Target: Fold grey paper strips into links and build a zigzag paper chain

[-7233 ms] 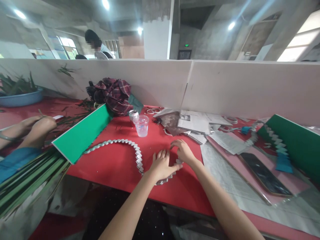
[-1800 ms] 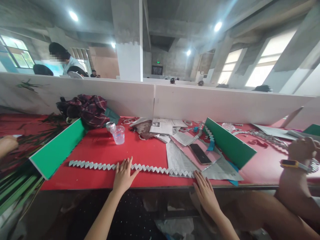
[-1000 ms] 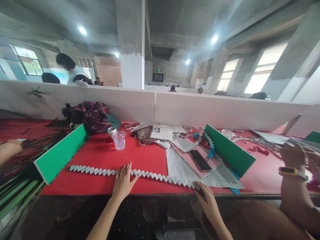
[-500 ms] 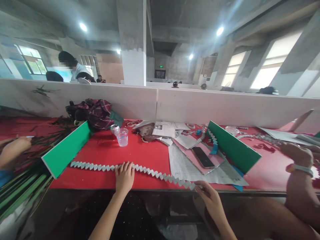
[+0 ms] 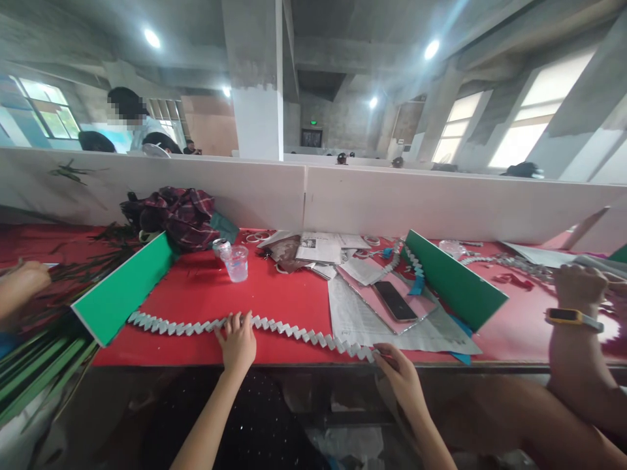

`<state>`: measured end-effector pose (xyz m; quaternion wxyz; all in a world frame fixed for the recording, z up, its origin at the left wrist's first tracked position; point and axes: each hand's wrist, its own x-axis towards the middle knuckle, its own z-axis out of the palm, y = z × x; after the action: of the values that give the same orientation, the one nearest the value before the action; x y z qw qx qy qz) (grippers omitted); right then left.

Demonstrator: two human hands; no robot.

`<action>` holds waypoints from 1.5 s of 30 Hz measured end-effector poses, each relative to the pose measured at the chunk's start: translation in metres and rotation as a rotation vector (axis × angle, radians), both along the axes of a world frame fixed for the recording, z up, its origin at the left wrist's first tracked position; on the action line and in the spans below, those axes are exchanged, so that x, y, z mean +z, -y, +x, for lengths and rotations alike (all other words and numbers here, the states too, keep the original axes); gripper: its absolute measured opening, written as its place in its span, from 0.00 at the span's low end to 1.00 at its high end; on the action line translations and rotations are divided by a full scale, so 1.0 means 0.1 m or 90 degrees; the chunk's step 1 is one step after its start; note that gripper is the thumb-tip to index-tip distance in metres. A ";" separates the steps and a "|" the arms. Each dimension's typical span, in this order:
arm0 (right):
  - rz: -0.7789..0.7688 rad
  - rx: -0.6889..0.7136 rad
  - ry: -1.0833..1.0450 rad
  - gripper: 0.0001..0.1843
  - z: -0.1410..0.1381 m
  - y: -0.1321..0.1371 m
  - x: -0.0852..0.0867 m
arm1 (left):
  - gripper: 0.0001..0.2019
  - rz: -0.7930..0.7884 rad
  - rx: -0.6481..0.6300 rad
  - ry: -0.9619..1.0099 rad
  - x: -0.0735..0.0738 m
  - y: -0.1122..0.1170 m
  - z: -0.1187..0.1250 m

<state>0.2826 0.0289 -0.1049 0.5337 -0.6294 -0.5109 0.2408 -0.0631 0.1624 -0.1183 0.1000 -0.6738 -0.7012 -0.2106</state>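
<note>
A long grey-white zigzag folded paper strip (image 5: pixel 304 335) stretches across the red table, running from the left green divider toward the front edge. My left hand (image 5: pixel 237 343) lies over its middle, fingers bent across it and pressing it to the tabletop, the thumb apart. At the strip's right end, my right hand (image 5: pixel 398 373) pinches the tip between thumb and fingers, near the table's edge. The exact contact under the left fingers is hidden.
Green dividers (image 5: pixel 122 287) flank the red table (image 5: pixel 274 297). A plastic cup (image 5: pixel 238 264) and a can (image 5: pixel 221 248) stand behind the strip. A phone (image 5: pixel 394 301) lies on papers at right. Co-workers' hands (image 5: pixel 580 285) show at both sides; long green leaves (image 5: pixel 44 372) hang at left.
The view has shifted slightly. Both hands keep their hold on the strip, which seems to lie a little differently. The co-worker's hand at right has risen and turned.
</note>
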 end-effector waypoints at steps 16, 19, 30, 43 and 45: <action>0.000 -0.019 0.060 0.18 -0.09 0.00 -0.08 | 0.21 -0.062 -0.043 0.039 0.09 -0.17 -0.23; 0.011 0.027 0.118 0.16 -0.19 -0.08 0.00 | 0.21 -0.073 -0.007 0.046 0.10 -0.20 -0.32; 0.027 0.060 0.207 0.14 -0.52 -0.26 0.08 | 0.24 -0.073 0.050 0.036 -0.04 -0.16 -0.39; -0.170 -0.366 0.486 0.41 0.82 -0.92 0.18 | 0.24 -0.071 0.053 -0.004 -0.07 -0.16 -0.40; -0.235 -0.342 0.536 0.41 0.94 -1.02 0.19 | 0.24 -0.068 0.055 -0.003 -0.07 -0.16 -0.39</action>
<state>0.3766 0.1304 -0.0862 0.2057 -0.8639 -0.4504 -0.0917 -0.1026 0.1781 -0.1258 0.0749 -0.6476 -0.7398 -0.1666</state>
